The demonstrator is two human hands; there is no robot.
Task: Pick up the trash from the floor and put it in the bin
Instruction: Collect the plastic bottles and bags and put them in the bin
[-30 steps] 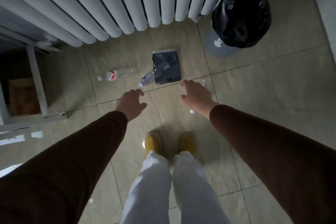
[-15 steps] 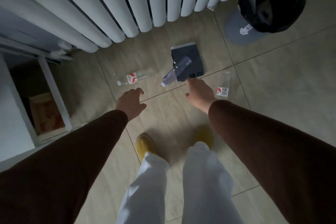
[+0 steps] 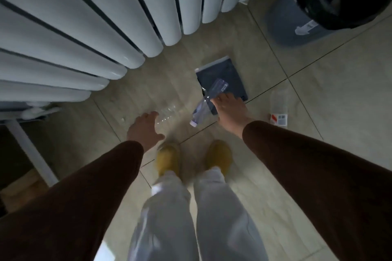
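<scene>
Three clear plastic bottles and a dark flat packet [image 3: 224, 74] lie on the tiled floor. My left hand [image 3: 146, 129] is open, its fingers over one end of the left bottle [image 3: 167, 112]. My right hand [image 3: 229, 110] is spread over the middle bottle [image 3: 201, 110], which rests partly on the packet; whether it grips the bottle is unclear. A third bottle [image 3: 279, 108] with a red and white label lies to the right. The grey bin [image 3: 290, 25] with a black liner stands at the top right.
A white column radiator [image 3: 95, 17] fills the upper left, close above the trash. A white shelf frame [image 3: 27, 144] with a cardboard box stands at the left. My yellow slippers [image 3: 169, 159] are just behind the bottles. Bare tiles lie to the right.
I have bent lower and closer. Both hands moved forward: the left now covers the left bottle's end, the right has reached the middle bottle. The bin shifted toward the upper right corner.
</scene>
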